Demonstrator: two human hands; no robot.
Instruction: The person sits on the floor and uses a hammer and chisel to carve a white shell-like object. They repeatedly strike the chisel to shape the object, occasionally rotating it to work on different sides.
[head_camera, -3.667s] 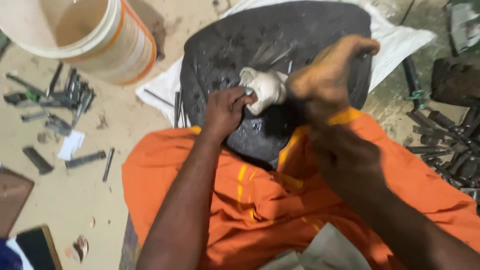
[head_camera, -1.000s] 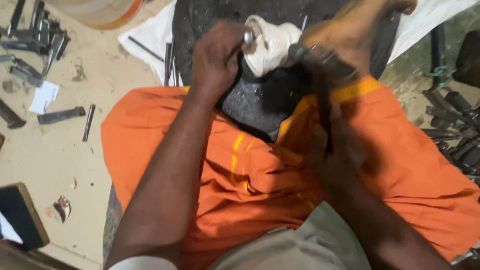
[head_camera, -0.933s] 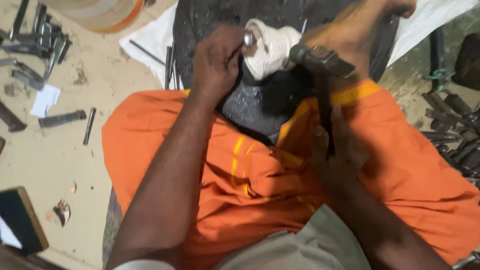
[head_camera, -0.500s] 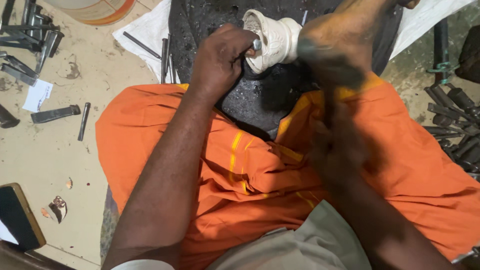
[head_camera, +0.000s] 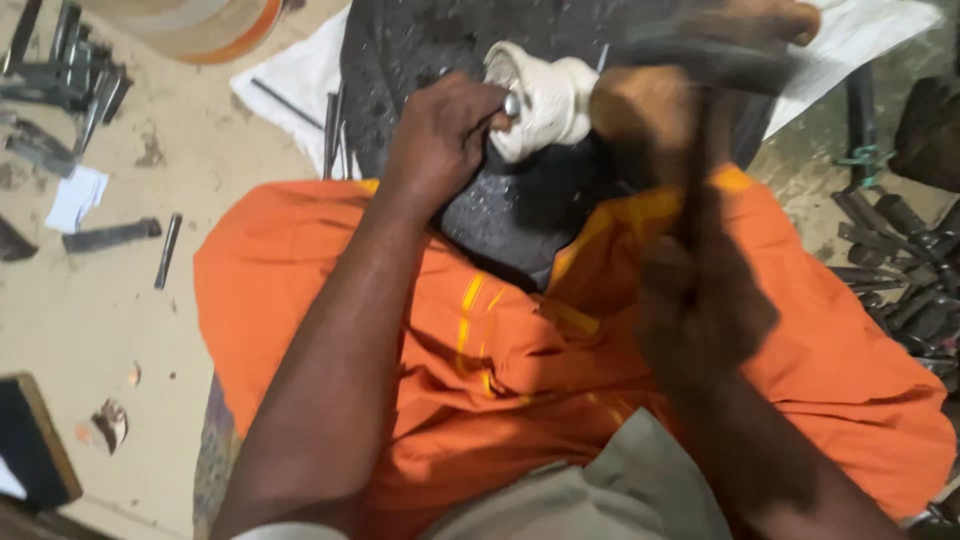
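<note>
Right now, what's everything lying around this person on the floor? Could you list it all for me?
Cloth-wrapped piece: one, white, on the dark slab, pinched by the left hand.
Hammer: one, dark, blurred in motion, above the wrapped piece, in the right hand.
Dark slab: one, blackish and round-edged, in front of the lap.
White sheet: one, under the slab.
Metal rods: several, grey, on the floor at upper left.
Metal tools: a pile, dark, at the right edge.
Bucket: one, pale with an orange band, at the top edge.
Paper scrap: one, white, on the floor at left.
Orange cloth: one, across the lap.
Left hand: gripping the wrapped piece.
Right hand: blurred, on the hammer handle.
</note>
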